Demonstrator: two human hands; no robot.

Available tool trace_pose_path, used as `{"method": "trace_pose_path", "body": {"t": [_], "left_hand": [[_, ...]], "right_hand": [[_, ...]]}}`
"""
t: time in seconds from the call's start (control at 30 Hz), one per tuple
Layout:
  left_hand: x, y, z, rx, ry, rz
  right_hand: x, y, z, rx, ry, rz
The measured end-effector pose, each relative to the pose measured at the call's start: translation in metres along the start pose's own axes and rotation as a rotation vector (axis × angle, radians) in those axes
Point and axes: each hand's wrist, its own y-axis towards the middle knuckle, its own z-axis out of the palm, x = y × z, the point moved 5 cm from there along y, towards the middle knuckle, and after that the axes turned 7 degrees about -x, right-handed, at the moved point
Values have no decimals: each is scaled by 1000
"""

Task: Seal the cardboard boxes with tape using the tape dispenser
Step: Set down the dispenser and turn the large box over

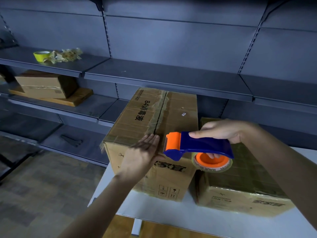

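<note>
A glossy blue-and-orange plastic tape dispenser [202, 145], gripped in the right hand [223, 131], carries a shiny, transparent tape roll [212, 164]. Under the flat left hand [145, 152], a matt brown cardboard box [180, 107] bears wrinkled, glossy clear tape [158, 110] along its seam. Below the right hand, a second cardboard box [240, 179] gleams under taped film. Both sit on a smooth white table [171, 215]; beyond the hands stand matt grey metal shelves [171, 78] and, far left, a smooth wooden board [77, 98].
</note>
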Motion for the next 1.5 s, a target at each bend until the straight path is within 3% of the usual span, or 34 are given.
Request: {"method": "trace_pose_path", "body": {"t": [0.47, 0.6, 0.9, 1.13, 1.3, 1.5], "left_hand": [[8, -10, 13, -73, -61, -8], [19, -12, 13, -118, -58, -6], [3, -5, 12, -35, 25, -51], [-64, 16, 35, 51, 104, 200], [-41, 14, 28, -44, 7, 159], [2, 1, 18, -5, -52, 165]], "right_hand": [[1, 4, -2, 33, -90, 7], [-32, -9, -26, -66, -109, 40], [-80, -17, -34, -82, -107, 107], [-87, -18, -31, -50, -19, 77], [-71, -15, -23, 6, 47, 29], [-40, 4, 1, 35, 86, -23]]}}
